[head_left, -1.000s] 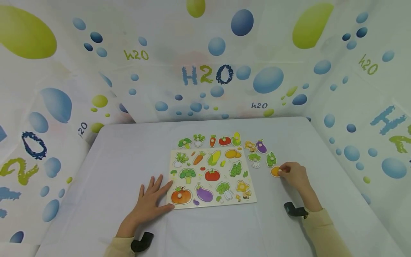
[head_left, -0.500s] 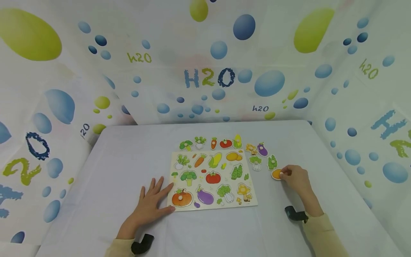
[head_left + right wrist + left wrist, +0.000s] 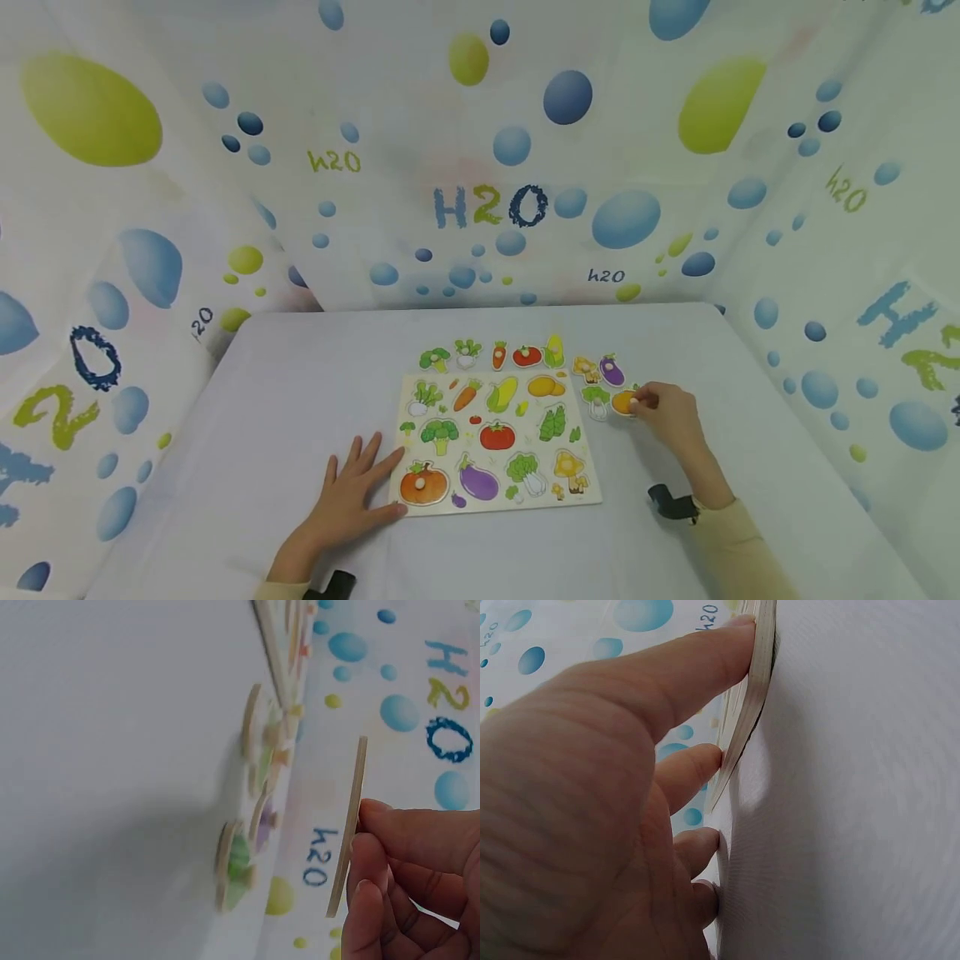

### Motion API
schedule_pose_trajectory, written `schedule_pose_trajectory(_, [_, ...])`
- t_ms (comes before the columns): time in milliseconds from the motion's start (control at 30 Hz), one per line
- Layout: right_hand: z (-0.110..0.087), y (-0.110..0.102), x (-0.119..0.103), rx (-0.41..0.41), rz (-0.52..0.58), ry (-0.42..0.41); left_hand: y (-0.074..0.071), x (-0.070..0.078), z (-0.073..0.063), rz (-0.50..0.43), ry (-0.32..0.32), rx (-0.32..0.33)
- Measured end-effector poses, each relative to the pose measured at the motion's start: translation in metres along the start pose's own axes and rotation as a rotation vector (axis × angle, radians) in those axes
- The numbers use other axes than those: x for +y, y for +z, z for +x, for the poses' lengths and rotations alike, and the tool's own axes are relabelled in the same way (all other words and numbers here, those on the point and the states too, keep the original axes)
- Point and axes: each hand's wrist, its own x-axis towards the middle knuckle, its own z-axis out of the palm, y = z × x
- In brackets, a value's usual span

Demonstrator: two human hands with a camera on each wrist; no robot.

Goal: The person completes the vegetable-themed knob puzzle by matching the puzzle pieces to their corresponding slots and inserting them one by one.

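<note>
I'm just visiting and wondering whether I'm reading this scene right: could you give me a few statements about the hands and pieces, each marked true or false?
1. The right hand pinches the yellow-orange piece. True.
2. The yellow-orange piece lies flat. False: it is held up above the tabletop.
3. The left hand touches the puzzle board. True.
4. The left hand is a clenched fist. False: it is spread open.
5. The loose carrot piece lies beyond the puzzle board's far edge. True.

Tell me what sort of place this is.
Probably a makeshift booth for tabletop work: bubble-printed H2O sheeting screens the back and both sides, a white-covered table stands inside, and a vegetable puzzle board lies on it. The wider room is out of view.
</note>
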Motion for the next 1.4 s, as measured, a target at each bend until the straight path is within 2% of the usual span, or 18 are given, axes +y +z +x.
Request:
schedule_pose_trajectory(133, [0.009,0.009,-0.019,0.007,0.018,-0.040,0.000,0.000,-0.001,-0.019,-0.005,0.003])
schedule_pose_trajectory(400, [0.028,0.032,-0.054,0.006,-0.014,-0.169,-0.001,-0.001,0.000,-0.002,-0.037,-0.048])
schedule_pose_trajectory(633, [0.047,0.055,-0.075,-0.073,-0.037,-0.200,-0.002,0.000,-0.001,0.002,-0.045,-0.051])
schedule_pose_trajectory(767, [0.054,0.068,-0.079,-0.103,-0.033,-0.214,-0.001,0.000,-0.002,-0.002,-0.046,-0.049])
schedule_pose_trajectory(967, [0.059,0.079,-0.083,-0.113,-0.096,-0.221,0.000,-0.001,-0.001,0.008,-0.049,-0.043])
schedule_pose_trajectory(1400, [0.061,0.085,-0.084,-0.157,-0.095,-0.213,0.000,-0.001,0.000,0.009,-0.047,-0.044])
